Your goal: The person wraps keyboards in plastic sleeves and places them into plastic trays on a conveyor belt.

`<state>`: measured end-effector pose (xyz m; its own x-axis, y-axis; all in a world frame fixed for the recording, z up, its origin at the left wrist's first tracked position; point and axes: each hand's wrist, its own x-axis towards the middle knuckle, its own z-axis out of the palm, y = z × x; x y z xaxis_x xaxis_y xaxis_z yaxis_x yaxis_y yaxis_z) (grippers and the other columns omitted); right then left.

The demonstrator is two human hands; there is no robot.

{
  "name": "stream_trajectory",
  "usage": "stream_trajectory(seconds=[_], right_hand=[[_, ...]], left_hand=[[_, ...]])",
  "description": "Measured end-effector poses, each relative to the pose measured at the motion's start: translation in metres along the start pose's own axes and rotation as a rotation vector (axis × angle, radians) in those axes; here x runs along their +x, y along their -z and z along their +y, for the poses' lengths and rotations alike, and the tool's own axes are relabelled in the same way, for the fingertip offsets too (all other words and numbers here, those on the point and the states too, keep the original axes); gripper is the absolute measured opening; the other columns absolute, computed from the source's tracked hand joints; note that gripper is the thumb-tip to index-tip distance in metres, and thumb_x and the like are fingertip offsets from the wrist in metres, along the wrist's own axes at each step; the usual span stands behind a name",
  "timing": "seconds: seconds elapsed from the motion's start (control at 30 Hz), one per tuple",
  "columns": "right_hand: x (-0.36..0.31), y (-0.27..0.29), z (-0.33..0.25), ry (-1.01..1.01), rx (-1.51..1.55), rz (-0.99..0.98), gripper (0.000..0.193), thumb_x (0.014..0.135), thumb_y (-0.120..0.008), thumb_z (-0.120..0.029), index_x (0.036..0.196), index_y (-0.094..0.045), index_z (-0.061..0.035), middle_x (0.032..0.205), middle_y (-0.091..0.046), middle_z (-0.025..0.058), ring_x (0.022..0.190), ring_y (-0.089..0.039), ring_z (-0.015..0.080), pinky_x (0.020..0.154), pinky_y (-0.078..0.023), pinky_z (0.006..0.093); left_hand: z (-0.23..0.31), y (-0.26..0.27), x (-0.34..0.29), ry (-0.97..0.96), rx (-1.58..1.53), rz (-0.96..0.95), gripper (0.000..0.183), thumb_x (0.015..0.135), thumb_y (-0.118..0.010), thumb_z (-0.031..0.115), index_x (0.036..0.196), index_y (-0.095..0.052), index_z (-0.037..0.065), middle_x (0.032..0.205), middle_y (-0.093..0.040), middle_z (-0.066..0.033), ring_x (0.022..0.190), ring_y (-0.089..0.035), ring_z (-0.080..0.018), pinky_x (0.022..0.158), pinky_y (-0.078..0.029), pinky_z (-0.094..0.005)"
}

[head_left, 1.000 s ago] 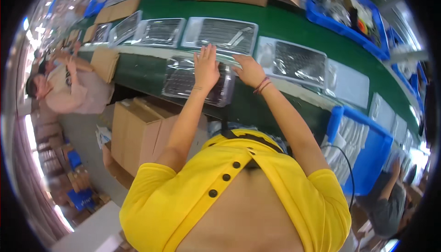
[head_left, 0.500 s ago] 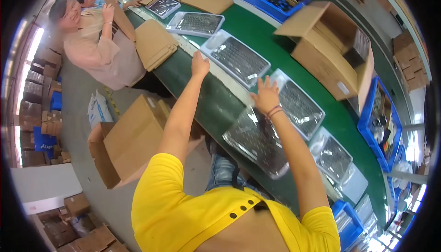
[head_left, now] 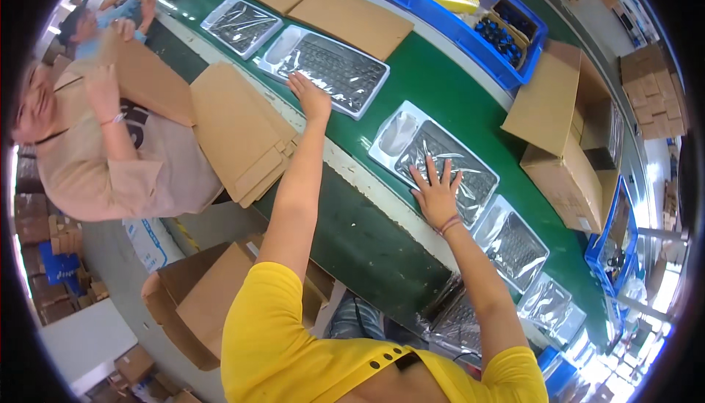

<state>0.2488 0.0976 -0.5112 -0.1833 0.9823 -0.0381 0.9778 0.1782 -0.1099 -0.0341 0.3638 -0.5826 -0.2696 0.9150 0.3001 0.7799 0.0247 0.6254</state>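
A black keyboard in a white tray [head_left: 376, 73], wrapped in clear film, lies on the green belt ahead of me. My left hand [head_left: 314, 102] rests its outstretched fingers on the near edge of that tray. Closer by, my right hand [head_left: 438, 201] is spread open over a second film-covered keyboard tray [head_left: 402, 131], fingertips on the keys. A third keyboard tray [head_left: 514, 245] comes right behind it, and a further one [head_left: 545, 299] follows to the lower right. Another wrapped keyboard [head_left: 457, 322] lies on the near ledge, partly hidden by my right forearm.
Beyond my left hand are another tray [head_left: 242, 27] and flat cardboard pieces [head_left: 352, 20]. A blue bin [head_left: 525, 73] and an open carton [head_left: 558, 183] stand along the far side. At left, a person holds cardboard beside stacked flat boxes [head_left: 239, 135]; an open carton [head_left: 209, 293] sits below.
The view has shifted, bringing the person at left closer. My left hand has come onto a tray's near edge, and my right hand now lies spread on a keyboard. A gap separates these two trays.
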Motion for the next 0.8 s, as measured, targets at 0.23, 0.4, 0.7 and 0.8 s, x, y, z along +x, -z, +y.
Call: stream_trajectory(seconds=[0.23,0.4,0.7,0.8], right_hand=[[0.019,0.017,-0.007,0.027,0.006,0.021,0.052,0.09,-0.055,-0.039,0.139,-0.042,-0.0277,0.152,-0.026,0.0098,0.137,-0.02,0.046,0.103,-0.014,0.0705],[-0.092,0.073,0.036,-0.213,0.107,0.084,0.043,0.089,-0.056,-0.034,0.129,-0.052,-0.0162,0.141,-0.044,0.0078,0.134,-0.035,0.03,0.108,-0.019,0.0587],[-0.428,0.1,0.072,-0.812,0.192,-0.021,0.034,0.089,-0.056,-0.02,0.122,-0.058,-0.0122,0.13,-0.055,0.0078,0.119,-0.05,0.0303,0.098,-0.038,0.0488],[-0.456,0.085,0.089,-0.601,0.256,0.311,0.035,0.085,-0.06,-0.016,0.12,-0.059,-0.0099,0.124,-0.057,0.011,0.113,-0.053,0.0313,0.091,-0.045,0.0405]], left_hand=[[-0.041,0.001,0.02,-0.219,-0.002,0.052,0.064,0.081,-0.047,0.004,0.137,-0.025,-0.016,0.146,-0.013,-0.0395,0.138,-0.005,-0.054,0.114,-0.008,-0.0547],[0.065,0.033,-0.066,-0.217,-0.34,0.004,0.046,0.093,-0.044,0.012,0.132,-0.041,-0.013,0.141,-0.036,-0.0323,0.137,-0.026,-0.0434,0.114,-0.019,-0.0458],[0.284,0.165,-0.422,-0.8,-0.613,-1.084,0.04,0.085,-0.061,0.01,0.122,-0.054,0.002,0.132,-0.05,-0.0184,0.128,-0.042,-0.0355,0.108,-0.033,-0.0416],[0.304,0.161,-0.493,-1.037,-0.444,-1.018,0.043,0.08,-0.066,0.01,0.121,-0.054,0.003,0.128,-0.053,-0.0167,0.124,-0.045,-0.0349,0.103,-0.037,-0.0421]])
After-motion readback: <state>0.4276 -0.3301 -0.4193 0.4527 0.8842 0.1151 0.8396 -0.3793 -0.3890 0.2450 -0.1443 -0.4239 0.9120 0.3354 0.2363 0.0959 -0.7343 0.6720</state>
